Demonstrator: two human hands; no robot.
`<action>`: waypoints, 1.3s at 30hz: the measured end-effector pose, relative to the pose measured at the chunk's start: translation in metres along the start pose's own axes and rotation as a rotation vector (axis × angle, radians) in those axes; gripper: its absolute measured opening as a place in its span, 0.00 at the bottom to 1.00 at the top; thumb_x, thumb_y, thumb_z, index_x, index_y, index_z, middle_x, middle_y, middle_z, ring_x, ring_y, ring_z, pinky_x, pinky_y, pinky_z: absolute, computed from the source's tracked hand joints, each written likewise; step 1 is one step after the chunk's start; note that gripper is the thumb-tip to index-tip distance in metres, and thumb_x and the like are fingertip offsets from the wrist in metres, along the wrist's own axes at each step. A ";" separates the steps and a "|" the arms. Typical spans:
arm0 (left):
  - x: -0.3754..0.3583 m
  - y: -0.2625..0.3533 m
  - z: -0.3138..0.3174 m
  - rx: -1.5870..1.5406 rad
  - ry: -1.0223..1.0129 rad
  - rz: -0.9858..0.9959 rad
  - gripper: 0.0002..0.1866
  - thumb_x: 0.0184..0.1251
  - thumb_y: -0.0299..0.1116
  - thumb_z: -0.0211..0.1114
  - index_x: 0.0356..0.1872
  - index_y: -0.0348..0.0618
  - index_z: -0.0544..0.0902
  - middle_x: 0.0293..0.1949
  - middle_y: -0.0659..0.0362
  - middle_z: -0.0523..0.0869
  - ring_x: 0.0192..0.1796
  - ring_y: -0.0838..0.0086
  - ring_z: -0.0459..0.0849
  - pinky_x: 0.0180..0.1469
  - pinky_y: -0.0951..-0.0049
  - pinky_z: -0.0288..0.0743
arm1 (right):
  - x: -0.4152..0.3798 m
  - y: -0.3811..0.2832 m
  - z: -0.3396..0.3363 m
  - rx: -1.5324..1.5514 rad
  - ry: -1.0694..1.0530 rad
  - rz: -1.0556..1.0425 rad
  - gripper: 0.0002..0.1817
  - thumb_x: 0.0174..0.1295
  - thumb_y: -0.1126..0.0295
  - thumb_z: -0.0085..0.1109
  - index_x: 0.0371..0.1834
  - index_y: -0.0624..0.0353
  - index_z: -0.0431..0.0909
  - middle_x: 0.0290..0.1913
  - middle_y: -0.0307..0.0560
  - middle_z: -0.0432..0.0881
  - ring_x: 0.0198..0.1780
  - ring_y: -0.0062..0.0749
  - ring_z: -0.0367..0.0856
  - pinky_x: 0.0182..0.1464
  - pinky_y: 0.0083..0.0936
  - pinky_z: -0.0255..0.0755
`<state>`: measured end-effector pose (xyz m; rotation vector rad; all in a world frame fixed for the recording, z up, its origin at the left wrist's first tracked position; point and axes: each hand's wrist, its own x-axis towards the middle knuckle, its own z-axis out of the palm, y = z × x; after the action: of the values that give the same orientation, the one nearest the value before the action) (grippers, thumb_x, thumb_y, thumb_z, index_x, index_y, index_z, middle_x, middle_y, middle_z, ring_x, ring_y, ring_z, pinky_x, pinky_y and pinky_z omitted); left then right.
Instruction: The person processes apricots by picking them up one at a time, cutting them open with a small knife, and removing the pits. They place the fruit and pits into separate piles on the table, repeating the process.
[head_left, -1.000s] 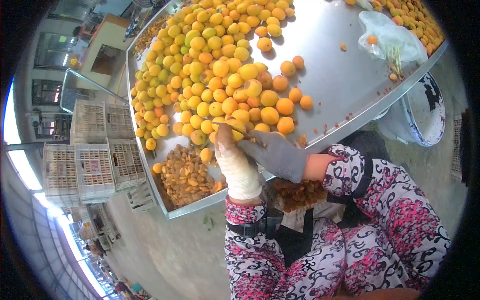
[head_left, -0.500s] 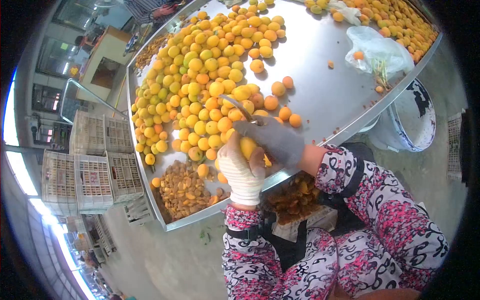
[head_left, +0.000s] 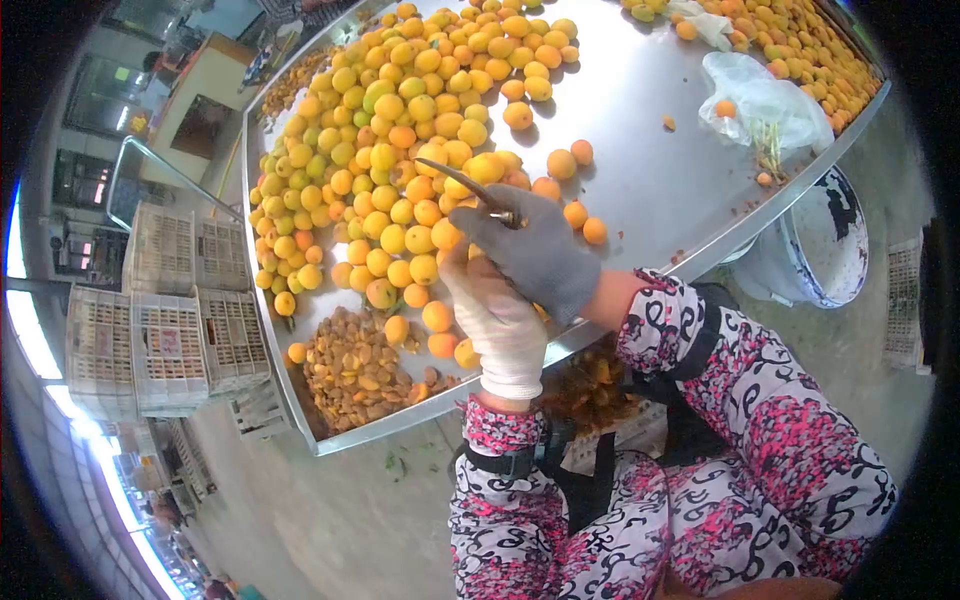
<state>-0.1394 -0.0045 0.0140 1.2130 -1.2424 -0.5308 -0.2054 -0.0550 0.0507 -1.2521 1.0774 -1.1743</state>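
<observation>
A curved, dark metal knife (head_left: 458, 177) is gripped by the grey-gloved right hand (head_left: 545, 250), its fingers closed around the handle; the blade is pointed over round yellow-orange fruits (head_left: 390, 160) heaped on a shiny steel table (head_left: 640, 130). The white-gloved left hand (head_left: 500, 315) is partly overlapped by the right; its fingers are curled, but whether anything is pinched cannot be told (the view is blocked by the grey glove). Near the left hand, a low brown pile (head_left: 355, 365) is spread by the table's corner. Farther right, a crumpled translucent plastic bag (head_left: 765, 95) is seen, with a stained white bucket (head_left: 825, 245) below the edge.
</observation>
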 end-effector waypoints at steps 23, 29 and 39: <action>-0.003 -0.003 -0.024 -0.827 -0.001 -1.010 0.26 0.68 0.59 0.39 0.43 0.46 0.70 0.19 0.61 0.67 0.18 0.75 0.64 0.28 0.69 0.74 | 0.013 0.030 -0.028 0.561 -0.127 0.410 0.17 0.59 0.54 0.57 0.36 0.58 0.74 0.26 0.34 0.76 0.25 0.16 0.74 0.27 0.16 0.70; -0.007 -0.008 -0.035 -0.634 -0.158 -0.853 0.26 0.69 0.58 0.40 0.41 0.44 0.72 0.19 0.62 0.67 0.17 0.75 0.62 0.27 0.71 0.72 | 0.003 0.011 -0.037 0.434 -0.341 0.515 0.15 0.59 0.57 0.59 0.36 0.58 0.74 0.28 0.37 0.76 0.27 0.16 0.74 0.28 0.15 0.70; -0.003 0.011 -0.065 -0.508 -0.549 -0.714 0.30 0.69 0.56 0.46 0.59 0.39 0.68 0.51 0.53 0.77 0.55 0.65 0.75 0.53 0.66 0.70 | 0.010 0.025 -0.036 0.061 -0.402 0.201 0.16 0.55 0.55 0.61 0.36 0.57 0.81 0.28 0.43 0.79 0.29 0.27 0.76 0.33 0.23 0.69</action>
<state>-0.0844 0.0276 0.0312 1.0716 -0.9793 -1.6854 -0.2386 -0.0702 0.0242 -1.2349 0.8379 -0.7563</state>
